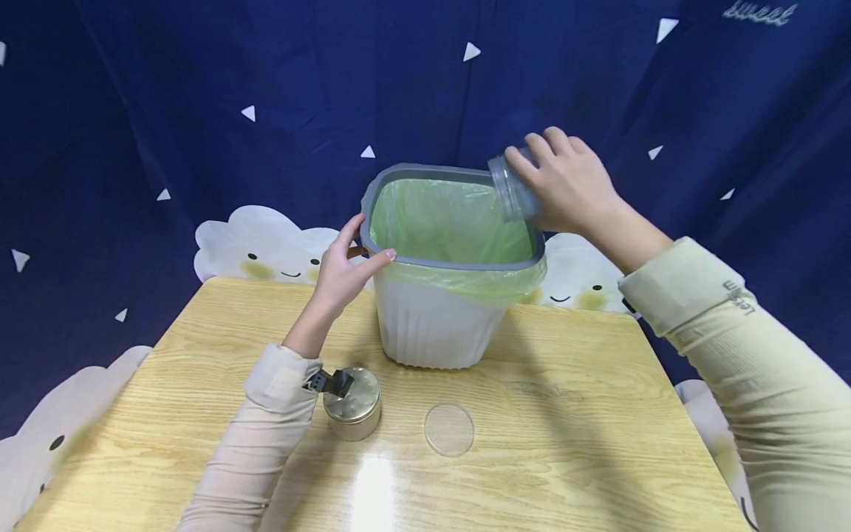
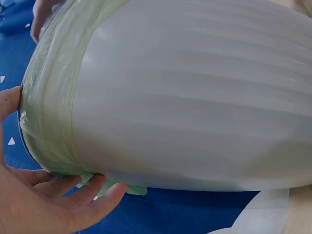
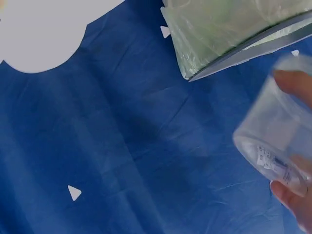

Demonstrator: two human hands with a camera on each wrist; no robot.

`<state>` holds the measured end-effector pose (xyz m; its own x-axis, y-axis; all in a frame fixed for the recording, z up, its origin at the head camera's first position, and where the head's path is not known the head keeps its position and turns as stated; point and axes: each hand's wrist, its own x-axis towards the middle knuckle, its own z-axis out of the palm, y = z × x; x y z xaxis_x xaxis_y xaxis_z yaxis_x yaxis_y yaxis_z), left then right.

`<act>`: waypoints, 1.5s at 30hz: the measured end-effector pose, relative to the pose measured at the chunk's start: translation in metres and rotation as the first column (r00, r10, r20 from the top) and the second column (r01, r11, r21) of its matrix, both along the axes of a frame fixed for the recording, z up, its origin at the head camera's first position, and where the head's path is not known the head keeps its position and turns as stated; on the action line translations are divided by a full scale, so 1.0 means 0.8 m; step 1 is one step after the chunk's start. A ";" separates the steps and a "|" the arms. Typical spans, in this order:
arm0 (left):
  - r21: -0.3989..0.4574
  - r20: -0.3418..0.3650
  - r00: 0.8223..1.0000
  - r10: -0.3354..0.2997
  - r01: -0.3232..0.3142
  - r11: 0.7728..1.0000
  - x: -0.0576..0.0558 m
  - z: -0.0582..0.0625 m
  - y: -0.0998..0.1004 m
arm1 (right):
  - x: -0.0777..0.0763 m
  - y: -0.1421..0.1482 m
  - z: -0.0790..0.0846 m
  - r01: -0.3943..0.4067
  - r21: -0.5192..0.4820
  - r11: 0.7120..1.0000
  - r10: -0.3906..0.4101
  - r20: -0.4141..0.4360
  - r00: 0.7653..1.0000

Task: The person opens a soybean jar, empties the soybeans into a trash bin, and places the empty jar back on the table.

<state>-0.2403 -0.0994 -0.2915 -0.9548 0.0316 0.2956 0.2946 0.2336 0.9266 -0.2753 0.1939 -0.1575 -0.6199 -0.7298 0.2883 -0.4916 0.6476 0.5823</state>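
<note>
Cream-coloured and nearest the camera, the right sleeve (image 1: 764,384) is leading up to the right hand (image 1: 568,181), whose fingers and thumb are gripping a clear screw-neck jar (image 1: 512,188). That jar is lying sideways in the grip, its threaded mouth pointing towards the left hand (image 1: 342,270) and sitting over the near-hand edge of the wastebasket (image 1: 432,318). Whether it is holding anything, I cannot tell.

Opposite, the left hand is pinching a corner of the grey rim (image 1: 452,264), its thumb resting on top and its fingers spreading below against the green bin liner (image 1: 432,218) — a sensible brace, since a lightweight basket would probably be shifting if knocked.

Pouring well seems to call for bringing the mouth further inside the rim and angling it lower, so that anything falling is landing in the liner rather than running down the outside. The left thumb is best pressing the liner's fold firmly, as thin film could be slipping inward.

Below the left hand, under its wrist, a gold-lidded canister (image 1: 355,428) is standing on the bench (image 1: 598,458); a clear round disc (image 1: 449,429) is lying between the two arms, safely apart from both hands.
</note>
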 end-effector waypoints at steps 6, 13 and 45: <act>0.004 0.003 1.000 -0.002 0.002 1.000 -0.001 -0.001 0.000 | 0.002 0.007 -0.002 0.009 0.022 1.000 -0.010 0.065 0.998; 0.011 0.012 1.000 -0.003 0.003 1.000 -0.004 -0.002 0.001 | 0.015 0.024 0.000 0.023 -0.170 0.985 -0.006 0.098 0.995; 0.026 0.008 1.000 0.009 -0.009 1.000 -0.008 -0.004 0.001 | 0.107 0.107 -0.098 0.165 -0.771 0.615 0.117 0.296 0.948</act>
